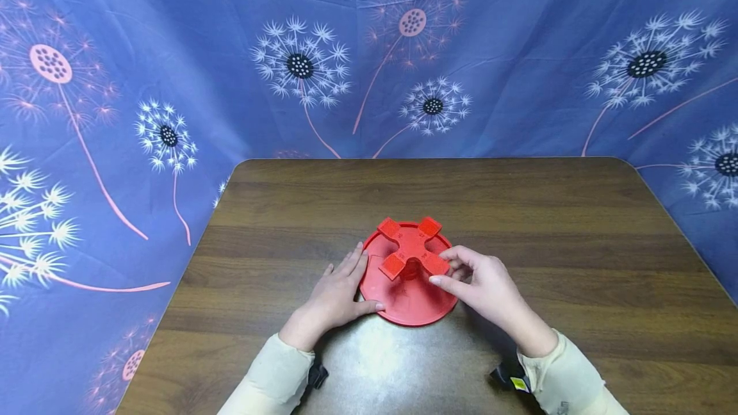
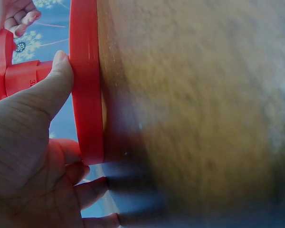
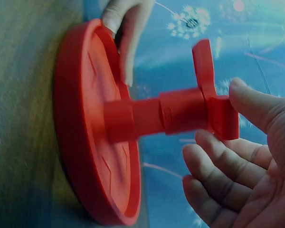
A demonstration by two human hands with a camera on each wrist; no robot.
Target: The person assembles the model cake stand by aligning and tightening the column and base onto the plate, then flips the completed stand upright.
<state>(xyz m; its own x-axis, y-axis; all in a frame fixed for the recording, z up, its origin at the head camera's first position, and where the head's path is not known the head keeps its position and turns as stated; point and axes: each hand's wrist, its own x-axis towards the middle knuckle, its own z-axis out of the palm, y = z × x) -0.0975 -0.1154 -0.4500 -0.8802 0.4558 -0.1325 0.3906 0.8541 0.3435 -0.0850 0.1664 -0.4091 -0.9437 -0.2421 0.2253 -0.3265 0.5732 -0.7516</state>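
Note:
A red round dish-like base (image 1: 416, 305) with a raised rim lies flat on the table. From its middle rises a red stem (image 3: 183, 111), topped by a four-armed red cross piece (image 1: 412, 245) with square arm ends. My left hand (image 1: 337, 296) rests against the left of the base, its fingers extended along the rim and its thumb on the near-left edge. With thumb and fingers, my right hand (image 1: 487, 284) pinches the near-right arm of the cross piece. In the right wrist view the other right fingers curve below the cross piece, off the stem.
The brown wood table (image 1: 277, 210) reaches back to a blue cloth (image 1: 357, 114) with a dandelion print. Dark straps with small black parts (image 1: 510, 378) sit at both wrists, below the light sleeves (image 1: 567, 376).

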